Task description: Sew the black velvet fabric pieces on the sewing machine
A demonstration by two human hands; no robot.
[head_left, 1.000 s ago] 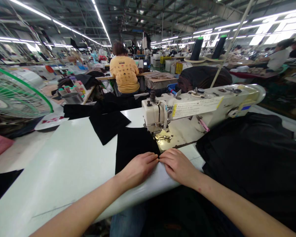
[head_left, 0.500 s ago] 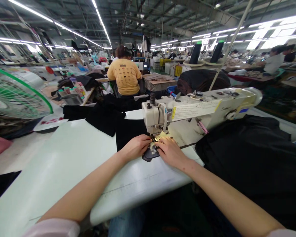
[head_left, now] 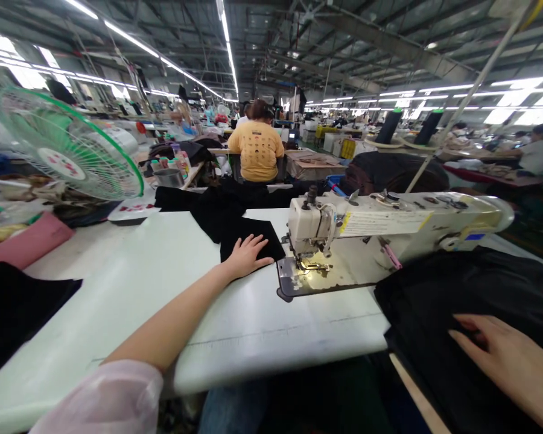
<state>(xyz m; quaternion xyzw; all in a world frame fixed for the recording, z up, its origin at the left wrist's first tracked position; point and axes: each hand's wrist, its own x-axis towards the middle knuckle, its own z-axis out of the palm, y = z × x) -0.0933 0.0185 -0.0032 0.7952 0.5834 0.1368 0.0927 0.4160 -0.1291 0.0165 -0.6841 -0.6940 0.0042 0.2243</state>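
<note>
My left hand [head_left: 248,256] lies flat with fingers spread on a piece of black fabric [head_left: 248,232], left of the sewing machine [head_left: 314,226]. Light falls on the machine's needle plate [head_left: 314,274], and neither hand is at it. At the lower right, my right hand [head_left: 502,355] is over a heap of black fabric [head_left: 434,289]. Its thumb and forefinger stand apart, with no cloth visibly pinched between them; its other fingers are partly hidden.
A green-rimmed fan [head_left: 67,150] stands at the left, above a pink roll [head_left: 31,241]. More black cloth [head_left: 22,313] lies on the table's left edge. Two dark thread cones [head_left: 389,126] rise behind the machine. A person in a yellow shirt [head_left: 256,150] sits ahead.
Both hands have left the needle area. My left hand has moved left onto the black fabric, my right hand right to the fabric heap. The view has shifted left and up.
</note>
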